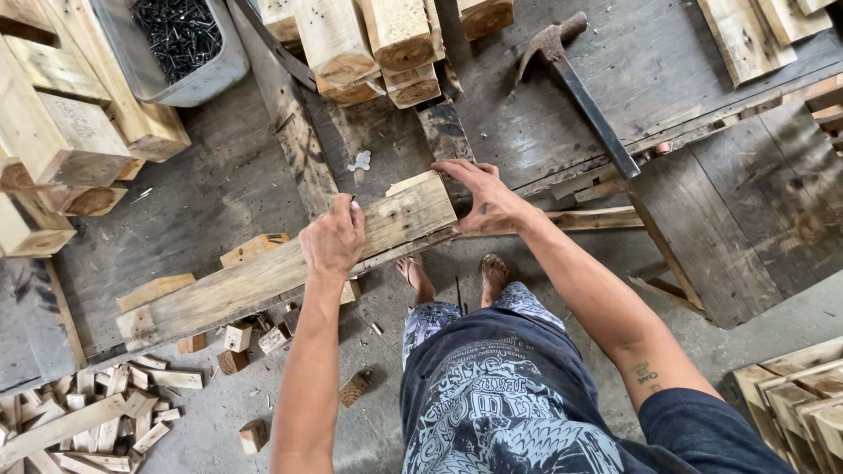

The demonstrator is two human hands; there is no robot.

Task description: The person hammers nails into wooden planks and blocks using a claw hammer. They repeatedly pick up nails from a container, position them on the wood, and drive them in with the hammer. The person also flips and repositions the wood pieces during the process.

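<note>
A long, pale, weathered wooden plank (263,281) lies slantwise across the near edge of the dark, worn wooden worktop (202,202), its right end higher in the view and its left end running down toward the floor side. The person's left hand (334,237) is curled over the far edge of the plank near its middle, fingers closed on the wood. The right hand (483,195) rests at the plank's right end with fingers spread and flat, open, pressing on the plank's end and the dark board beside it.

Just beyond the right hand, a rusty claw hammer with a dark handle (580,88) lies diagonally on the worktop, well apart from both hands. Near the plank's upper end sits a small white scrap (359,161). At the far side of the worktop, several square-ended pale timber blocks (369,44) are stacked, and to the left of them stands a grey plastic tub filled with dark nails (180,39). More thick timber blocks (61,140) are piled at the left edge.

Below the plank, the person's bare feet (452,276) stand on the grey concrete floor (386,421), with patterned dark shorts (500,395) in view. Small wooden offcuts (105,404) are scattered on the floor at the lower left, and a stack of pale boards (799,395) shows at the lower right.
</note>
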